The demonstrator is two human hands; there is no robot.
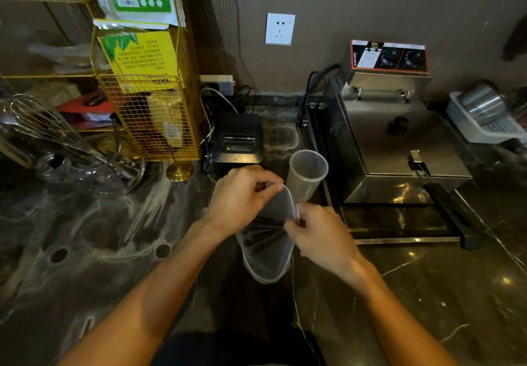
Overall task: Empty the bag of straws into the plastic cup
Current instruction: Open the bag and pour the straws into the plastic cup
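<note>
On the dark marble counter [427, 294], the cup [306, 174] stood empty. Just before it, left hand [242, 197] and right hand [319, 231] pinched the bag [265, 251] mouth, seemingly parting it; widening it fully should ease pouring the straws [263, 230].

Both bare forearms enter from the 6 o'clock edge and converge toward the centre, the left one rising from about 7 o'clock and the right one from about 5 o'clock. The left hand [242, 194] sits back-up with its wrist bent, its fingers curled and its thumb and forefinger pinched together toward 3 o'clock on the bag [268, 251]. The right hand [319, 234] lies just at 4 o'clock of the left, knuckles up, its fingertips pinched on the same bag's rim toward 10 o'clock.
</note>
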